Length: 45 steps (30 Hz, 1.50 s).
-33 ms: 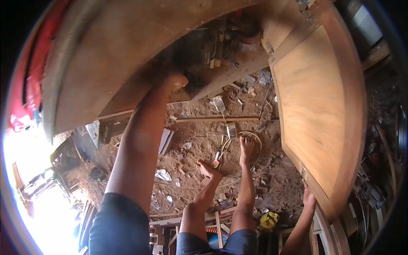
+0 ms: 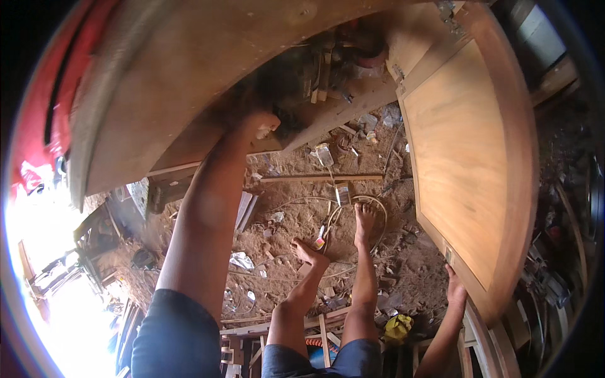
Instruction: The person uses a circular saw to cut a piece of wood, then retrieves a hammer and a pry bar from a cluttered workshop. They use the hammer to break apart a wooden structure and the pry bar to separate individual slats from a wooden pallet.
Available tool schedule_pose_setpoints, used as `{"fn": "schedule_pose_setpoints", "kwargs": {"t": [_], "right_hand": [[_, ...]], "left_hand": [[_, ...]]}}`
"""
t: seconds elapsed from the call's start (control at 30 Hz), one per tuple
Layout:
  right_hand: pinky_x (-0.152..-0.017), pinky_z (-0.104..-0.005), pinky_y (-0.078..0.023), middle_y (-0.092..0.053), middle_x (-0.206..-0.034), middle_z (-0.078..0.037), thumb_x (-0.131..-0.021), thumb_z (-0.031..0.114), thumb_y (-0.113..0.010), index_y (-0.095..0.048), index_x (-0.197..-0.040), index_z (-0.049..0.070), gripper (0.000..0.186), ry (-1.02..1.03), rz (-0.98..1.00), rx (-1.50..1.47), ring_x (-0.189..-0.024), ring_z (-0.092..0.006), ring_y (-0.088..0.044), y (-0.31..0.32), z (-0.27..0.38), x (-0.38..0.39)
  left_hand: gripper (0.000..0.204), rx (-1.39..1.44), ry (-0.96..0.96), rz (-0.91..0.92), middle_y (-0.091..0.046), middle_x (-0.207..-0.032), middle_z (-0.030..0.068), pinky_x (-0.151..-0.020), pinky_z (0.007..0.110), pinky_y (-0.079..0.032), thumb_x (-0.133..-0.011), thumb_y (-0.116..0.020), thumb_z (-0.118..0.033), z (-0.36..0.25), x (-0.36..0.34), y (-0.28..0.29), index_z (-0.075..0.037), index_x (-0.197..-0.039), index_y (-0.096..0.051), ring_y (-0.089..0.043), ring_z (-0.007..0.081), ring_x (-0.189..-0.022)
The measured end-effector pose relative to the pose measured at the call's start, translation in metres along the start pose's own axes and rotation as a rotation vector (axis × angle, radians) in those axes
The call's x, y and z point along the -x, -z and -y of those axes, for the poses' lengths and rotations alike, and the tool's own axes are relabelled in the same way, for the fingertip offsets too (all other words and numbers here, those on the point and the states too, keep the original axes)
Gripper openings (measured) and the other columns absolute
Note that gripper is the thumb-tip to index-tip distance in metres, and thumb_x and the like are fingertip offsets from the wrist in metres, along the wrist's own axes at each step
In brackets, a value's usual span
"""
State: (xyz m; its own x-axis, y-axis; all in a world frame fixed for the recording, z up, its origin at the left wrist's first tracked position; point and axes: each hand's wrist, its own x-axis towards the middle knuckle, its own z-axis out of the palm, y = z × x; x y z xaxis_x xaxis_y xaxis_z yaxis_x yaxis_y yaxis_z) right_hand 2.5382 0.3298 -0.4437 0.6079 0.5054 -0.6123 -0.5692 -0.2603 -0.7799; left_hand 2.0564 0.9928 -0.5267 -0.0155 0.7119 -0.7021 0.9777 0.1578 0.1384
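A wooden door with a pale panel and darker frame (image 2: 466, 138) hangs open on the right, hinged near the top. My right hand (image 2: 456, 291) is at its lower edge, fingers against the frame and the palm partly hidden. Stretched far forward, my left arm reaches into the shadowed open compartment of a wooden cabinet (image 2: 145, 120). There my left hand (image 2: 263, 122) is curled, with a small pale patch at the fingers. What it holds, if anything, is lost in the dark. Loose wood pieces (image 2: 322, 82) lie inside, to the right of this hand.
Two bare feet (image 2: 364, 220) rest on a dirt floor (image 2: 293, 217) strewn with shavings and scraps. Between them lie a looped cable (image 2: 383, 220) and a paintbrush (image 2: 320, 240), with a small tin (image 2: 342, 194) just beyond. A wooden strip (image 2: 321, 179) crosses farther off. Yellow crumpled wrapping (image 2: 398, 327) sits near right.
The door's outer edge has shifted very slightly left, along with my right hand. My left hand stays in the compartment.
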Motion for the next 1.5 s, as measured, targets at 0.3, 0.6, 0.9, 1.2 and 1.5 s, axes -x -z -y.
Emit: {"fn": "schedule_pose_setpoints", "kwargs": {"t": [0.3, 0.6, 0.9, 1.2, 1.5], "right_hand": [[-0.096, -0.0441, -0.052, -0.061, -0.108, -0.017, -0.096, 0.062, -0.053, -0.045, -0.14, -0.001, 0.077, -0.646, -0.135, -0.14, -0.1, -0.0252, -0.063, -0.164, -0.097, 0.089], [-0.097, -0.044, -0.052, -0.062, -0.126, -0.019, -0.098, 0.043, -0.062, -0.041, -0.141, 0.003, 0.062, -0.701, 0.632, -0.318, -0.11, -0.0287, -0.064, -0.444, -0.071, 0.088], [-0.072, -0.0362, -0.051, -0.067, -0.087, -0.01, -0.09, 0.033, -0.069, -0.065, -0.097, 0.005, 0.029, -0.309, 0.664, 0.951, -0.081, -0.0229, -0.065, -0.423, -0.123, 0.156], [-0.05, -0.036, -0.048, -0.055, -0.068, -0.002, -0.099, 0.023, -0.05, -0.053, -0.072, 0.012, 0.03, 0.618, 1.006, 0.792, -0.056, -0.014, -0.053, -0.499, -0.19, 0.103], [-0.082, -0.0411, -0.05, -0.064, -0.106, -0.008, -0.097, 0.026, -0.054, -0.061, -0.111, 0.005, 0.026, 0.122, 0.655, 1.057, -0.095, -0.0238, -0.061, -0.706, -0.307, -0.12]], "left_hand": [[0.054, 0.871, 0.068, 0.371, -0.06, -0.108, 0.0094, -0.079, 0.044, -0.047, -0.078, -0.07, -0.044, 0.038, 0.123, -0.008, -0.004, -0.114, -0.06, -0.054, 0.0227, -0.093], [0.115, 1.334, -0.186, 0.5, -0.048, -0.138, 0.0205, -0.088, 0.036, -0.055, -0.075, -0.08, -0.009, 0.047, 0.421, -0.089, 0.0, -0.159, -0.001, -0.056, 0.0275, -0.117], [0.093, 1.494, 0.175, 0.589, -0.037, -0.153, 0.0168, -0.113, 0.048, -0.036, -0.094, -0.058, -0.062, 0.115, 0.429, -0.133, -0.008, -0.159, -0.019, -0.044, 0.0346, -0.136], [0.035, 1.973, 0.617, 0.434, -0.068, -0.093, 0.0154, -0.079, 0.045, -0.058, -0.096, -0.059, -0.034, 0.225, 0.404, -0.172, -0.004, -0.115, -0.059, -0.069, 0.0313, -0.082], [0.03, 1.818, 1.021, 0.229, -0.066, -0.085, 0.0156, -0.074, 0.046, -0.058, -0.09, -0.065, -0.031, 0.363, 0.494, -0.273, -0.004, -0.102, -0.059, -0.068, 0.0315, -0.078]]}}
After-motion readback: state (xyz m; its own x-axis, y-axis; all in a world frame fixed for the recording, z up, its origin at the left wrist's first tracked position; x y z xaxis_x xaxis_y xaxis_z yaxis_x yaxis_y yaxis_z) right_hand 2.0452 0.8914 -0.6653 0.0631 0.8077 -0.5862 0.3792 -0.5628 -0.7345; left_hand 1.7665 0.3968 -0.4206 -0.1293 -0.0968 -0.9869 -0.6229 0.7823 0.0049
